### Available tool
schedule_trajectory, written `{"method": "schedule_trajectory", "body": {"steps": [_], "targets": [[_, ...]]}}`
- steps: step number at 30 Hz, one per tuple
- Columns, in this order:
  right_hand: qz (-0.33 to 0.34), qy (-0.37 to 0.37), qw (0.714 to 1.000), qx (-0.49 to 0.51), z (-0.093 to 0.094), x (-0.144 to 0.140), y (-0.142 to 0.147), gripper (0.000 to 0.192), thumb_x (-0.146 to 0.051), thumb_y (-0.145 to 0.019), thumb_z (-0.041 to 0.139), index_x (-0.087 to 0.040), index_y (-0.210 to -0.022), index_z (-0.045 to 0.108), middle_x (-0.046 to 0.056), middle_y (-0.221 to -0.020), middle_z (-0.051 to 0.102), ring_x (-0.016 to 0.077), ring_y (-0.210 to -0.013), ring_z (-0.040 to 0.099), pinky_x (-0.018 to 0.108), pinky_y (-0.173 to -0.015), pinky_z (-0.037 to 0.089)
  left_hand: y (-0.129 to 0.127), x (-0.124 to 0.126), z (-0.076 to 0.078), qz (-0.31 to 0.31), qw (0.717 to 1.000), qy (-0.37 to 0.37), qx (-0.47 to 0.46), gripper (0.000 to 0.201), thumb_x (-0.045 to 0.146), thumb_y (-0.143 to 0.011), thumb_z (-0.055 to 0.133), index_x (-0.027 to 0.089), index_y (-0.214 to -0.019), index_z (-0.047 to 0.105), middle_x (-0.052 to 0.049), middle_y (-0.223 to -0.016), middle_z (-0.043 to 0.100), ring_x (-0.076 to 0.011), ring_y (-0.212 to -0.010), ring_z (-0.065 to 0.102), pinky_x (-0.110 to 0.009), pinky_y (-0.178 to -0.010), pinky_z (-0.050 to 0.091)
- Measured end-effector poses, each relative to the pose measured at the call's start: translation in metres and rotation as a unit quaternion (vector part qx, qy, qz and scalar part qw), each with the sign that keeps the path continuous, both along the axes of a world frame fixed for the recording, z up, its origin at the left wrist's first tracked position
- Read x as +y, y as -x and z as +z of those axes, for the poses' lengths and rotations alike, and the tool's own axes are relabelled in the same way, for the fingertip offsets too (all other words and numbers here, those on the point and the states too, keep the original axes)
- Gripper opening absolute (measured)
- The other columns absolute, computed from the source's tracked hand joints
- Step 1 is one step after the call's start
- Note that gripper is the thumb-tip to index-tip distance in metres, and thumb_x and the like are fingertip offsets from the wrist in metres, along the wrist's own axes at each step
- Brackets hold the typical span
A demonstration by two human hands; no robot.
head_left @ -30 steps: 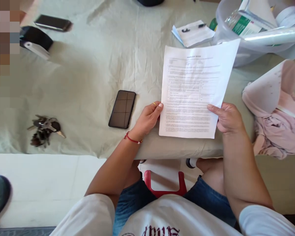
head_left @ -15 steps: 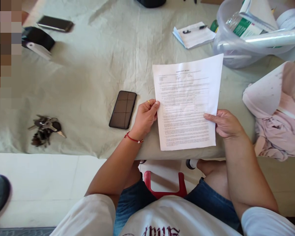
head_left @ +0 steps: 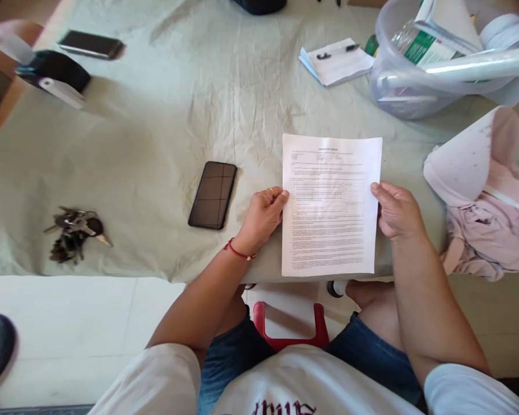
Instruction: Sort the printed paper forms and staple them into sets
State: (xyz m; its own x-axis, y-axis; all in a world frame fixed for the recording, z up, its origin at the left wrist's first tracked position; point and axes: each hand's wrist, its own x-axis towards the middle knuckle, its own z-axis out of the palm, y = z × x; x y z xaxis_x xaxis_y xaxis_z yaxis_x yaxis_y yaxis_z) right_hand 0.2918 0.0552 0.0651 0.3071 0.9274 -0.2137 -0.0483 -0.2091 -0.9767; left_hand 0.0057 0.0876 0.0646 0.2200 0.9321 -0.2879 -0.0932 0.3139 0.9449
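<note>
A printed sheet of paper (head_left: 330, 207) is held up over the front edge of the table, its text facing me. My left hand (head_left: 266, 214) pinches its left edge between thumb and fingers. On the opposite edge, my right hand (head_left: 395, 208) grips the paper with the thumb on top; its other fingers are partly hidden behind the sheet. Left of my left hand lies a dark smartphone (head_left: 213, 195), flat on the greenish tablecloth (head_left: 155, 127). Pink cloth (head_left: 486, 230) with a pale stiff piece lies right of my right hand.
Keys (head_left: 75, 230) lie at the front left. Behind them are a black-and-white device (head_left: 56, 75) and another phone (head_left: 90, 44). A folded paper pad (head_left: 339, 64) with a pen on it sits near a clear plastic tub (head_left: 410, 98) filled with papers and a bottle.
The paper has come slightly down toward me and straightened from its tilt. My right hand has shifted up along its edge. The camera view has moved a little.
</note>
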Motion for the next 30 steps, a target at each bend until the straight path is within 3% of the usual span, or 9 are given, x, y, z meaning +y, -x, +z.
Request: {"method": "schedule_trajectory", "body": {"steps": [5, 10, 19, 25, 30], "targets": [[-0.027, 0.001, 0.999, 0.019, 0.0, 0.0, -0.006, 0.047, -0.065, -0.066, 0.101, -0.029, -0.09, 0.083, 0.004, -0.093, 0.086, 0.0337, -0.093, 0.084, 0.052, -0.092, 0.071, 0.0, -0.001, 0.002, -0.024, 0.999, 0.005, -0.029, 0.033, 0.045, -0.091, 0.077, 0.018, -0.075, 0.064, 0.007, -0.058, 0.042, -0.0054, -0.048, 0.028, -0.022, -0.044, 0.022], [-0.001, 0.038, 0.999, 0.009, 0.007, -0.003, -0.018, 0.041, -0.059, -0.068, 0.102, -0.029, -0.089, 0.084, 0.004, -0.096, 0.087, 0.0325, -0.093, 0.084, 0.051, -0.093, 0.07, 0.003, -0.001, 0.005, -0.055, 0.997, 0.019, -0.043, 0.029, 0.039, -0.089, 0.081, 0.018, -0.075, 0.066, 0.005, -0.059, 0.048, -0.0053, -0.048, 0.034, -0.022, -0.045, 0.026], [0.074, 0.101, 0.992, 0.008, 0.013, -0.01, -0.013, 0.047, -0.063, -0.069, 0.101, -0.027, -0.095, 0.086, 0.006, -0.102, 0.088, 0.0332, -0.098, 0.084, 0.05, -0.094, 0.07, 0.004, 0.008, 0.006, 0.047, 0.997, 0.008, -0.068, 0.044, 0.043, -0.081, 0.092, 0.019, -0.067, 0.059, 0.005, -0.06, 0.051, -0.0046, -0.051, 0.036, -0.02, -0.045, 0.03], [0.121, 0.144, 0.982, 0.001, 0.007, -0.015, -0.022, 0.049, -0.069, -0.07, 0.099, -0.03, -0.097, 0.088, 0.005, -0.102, 0.087, 0.0332, -0.102, 0.083, 0.052, -0.097, 0.069, 0.012, 0.008, 0.009, 0.028, 0.992, 0.086, -0.09, 0.034, 0.025, -0.08, 0.087, 0.016, -0.062, 0.059, 0.006, -0.057, 0.048, -0.001, -0.043, 0.029, -0.02, -0.041, 0.02], [0.14, 0.165, 0.976, -0.002, 0.005, -0.02, -0.031, 0.047, -0.065, -0.071, 0.099, -0.029, -0.1, 0.088, 0.006, -0.099, 0.087, 0.0317, -0.094, 0.083, 0.05, -0.091, 0.069, 0.011, 0.006, 0.008, 0.016, 0.989, 0.116, -0.087, 0.026, 0.019, -0.083, 0.082, 0.013, -0.065, 0.065, 0.004, -0.058, 0.052, -0.0008, -0.042, 0.034, -0.019, -0.042, 0.023]]}}
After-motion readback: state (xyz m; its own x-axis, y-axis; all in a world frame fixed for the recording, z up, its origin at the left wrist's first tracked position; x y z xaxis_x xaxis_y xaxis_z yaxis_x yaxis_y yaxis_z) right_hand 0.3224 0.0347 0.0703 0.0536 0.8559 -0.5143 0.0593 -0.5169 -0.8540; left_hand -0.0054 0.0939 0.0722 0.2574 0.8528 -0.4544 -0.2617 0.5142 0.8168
